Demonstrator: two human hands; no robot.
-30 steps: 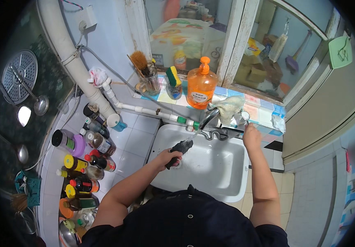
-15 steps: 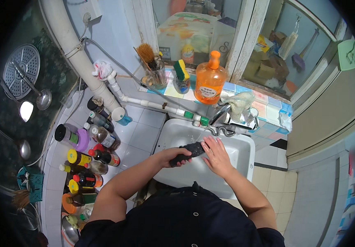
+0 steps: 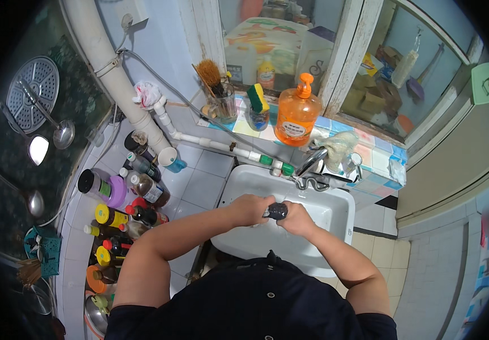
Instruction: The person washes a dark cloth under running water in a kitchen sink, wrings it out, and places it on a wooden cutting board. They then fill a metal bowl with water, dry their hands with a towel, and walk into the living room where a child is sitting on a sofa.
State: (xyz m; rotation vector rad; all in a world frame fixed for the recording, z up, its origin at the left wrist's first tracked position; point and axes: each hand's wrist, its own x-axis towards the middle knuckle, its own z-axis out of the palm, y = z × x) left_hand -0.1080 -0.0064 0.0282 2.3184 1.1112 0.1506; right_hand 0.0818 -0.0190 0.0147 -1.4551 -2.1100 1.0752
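Observation:
Over the white sink, both my hands are closed on a black, rough-textured, cloth-like piece. Its middle bulges between my fists, while the parts inside my fingers are hidden. My left hand wraps round one end, back of the hand upward. The other end is in the grip of my right hand, close beside the left. Just beyond them, at the far rim of the sink, is a chrome faucet with a wavy spout. I cannot tell whether water is running.
On the tiled ledge behind the sink stand an orange pump bottle, a sponge in a cup and a glass with brushes. A cloth lies by the faucet. Several sauce bottles crowd the left counter near my left elbow.
My right hand has gone from lying flat and open against the black piece to gripping it. My left hand has turned over, and the piece is now bunched between both fists.

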